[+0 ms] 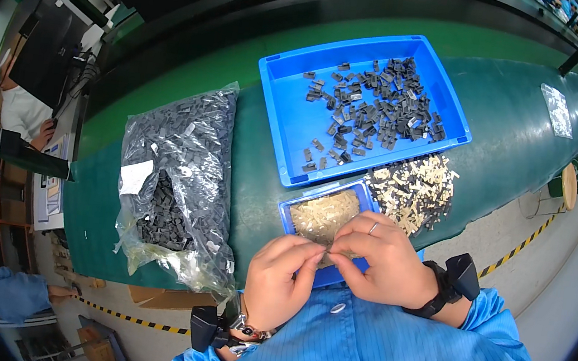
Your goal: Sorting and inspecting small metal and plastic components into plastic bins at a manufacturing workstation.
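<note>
My left hand and my right hand meet fingertip to fingertip, both pinched closed. Whatever lies between the fingertips is too small to make out. Just beneath them is a small blue box full of cream-coloured small pieces; my fingers hide its near part. Beside the box, by my right hand, a loose pile of cream and black bits lies on the green mat. Beyond it stands a large blue tray with many small black plastic parts, mostly toward its right side.
A clear plastic bag of black parts lies at the left, its near end open. The green mat covers the table, with a small clear packet at far right. Another person in white sits at far left.
</note>
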`<state>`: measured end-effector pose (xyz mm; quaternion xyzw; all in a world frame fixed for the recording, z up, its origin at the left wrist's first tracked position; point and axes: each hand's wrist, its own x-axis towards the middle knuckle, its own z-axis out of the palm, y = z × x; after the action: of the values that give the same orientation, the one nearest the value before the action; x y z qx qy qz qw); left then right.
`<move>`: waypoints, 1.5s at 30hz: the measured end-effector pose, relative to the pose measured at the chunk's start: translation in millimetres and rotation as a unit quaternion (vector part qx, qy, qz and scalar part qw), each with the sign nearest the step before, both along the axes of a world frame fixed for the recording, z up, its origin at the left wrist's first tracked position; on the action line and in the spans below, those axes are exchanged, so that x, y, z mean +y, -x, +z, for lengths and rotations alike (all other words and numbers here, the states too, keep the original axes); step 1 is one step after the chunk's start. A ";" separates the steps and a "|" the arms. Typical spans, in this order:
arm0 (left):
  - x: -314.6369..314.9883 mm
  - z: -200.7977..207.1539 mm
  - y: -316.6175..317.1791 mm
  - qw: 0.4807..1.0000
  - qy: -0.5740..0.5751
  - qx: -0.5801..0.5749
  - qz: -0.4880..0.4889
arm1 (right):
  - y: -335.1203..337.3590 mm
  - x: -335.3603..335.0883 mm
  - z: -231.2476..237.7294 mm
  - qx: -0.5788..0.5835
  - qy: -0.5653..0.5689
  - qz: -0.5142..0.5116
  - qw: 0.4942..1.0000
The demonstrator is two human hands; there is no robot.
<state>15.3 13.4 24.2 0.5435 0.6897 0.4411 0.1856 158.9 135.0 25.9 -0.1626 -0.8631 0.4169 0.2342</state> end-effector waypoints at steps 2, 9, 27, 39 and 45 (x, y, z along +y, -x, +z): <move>0.5 -0.5 0.0 1.000 0.000 -0.002 -0.003 | 0.5 -0.3 0.1 -0.002 0.018 -0.004 1.000; 1.1 3.4 -3.3 0.999 0.010 -0.020 0.043 | -1.2 1.5 -3.5 0.014 0.021 0.006 1.000; 2.0 0.9 -2.0 1.000 0.001 -0.014 -0.026 | -0.3 1.3 0.4 0.016 0.053 0.030 0.998; 2.8 1.7 -0.8 0.999 0.010 -0.016 -0.030 | -2.4 0.5 2.4 0.000 0.065 0.025 0.998; 0.8 0.8 2.9 0.999 0.022 0.034 0.026 | -13.5 7.2 1.9 0.015 0.007 -0.024 1.000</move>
<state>12.5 14.3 25.0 0.5358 0.7189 0.4119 0.1626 172.4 142.2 27.8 -0.1786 -0.8523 0.4196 0.2563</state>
